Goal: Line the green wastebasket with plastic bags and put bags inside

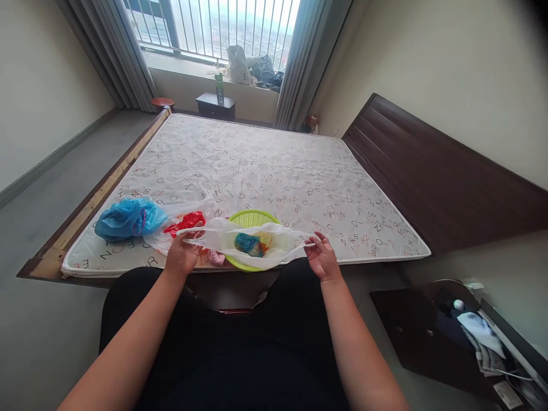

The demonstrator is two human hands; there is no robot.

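Observation:
A white plastic bag is stretched wide between my two hands, its mouth spread. My left hand grips one handle, and my right hand has the other between its fingers. Inside the bag's opening a crumpled blue, yellow and orange bundle shows. Under and behind the bag is a lime-green plastic basket, partly covered. Left of my left hand lie a red plastic bag on white plastic and a bulging blue plastic bag. A small pink cloth rests beside the basket.
A bare mattress printed with letters fills the bed, its dark headboard at the right. A dark bedside cabinet stands at lower right with folded cloths. Another nightstand is by the window.

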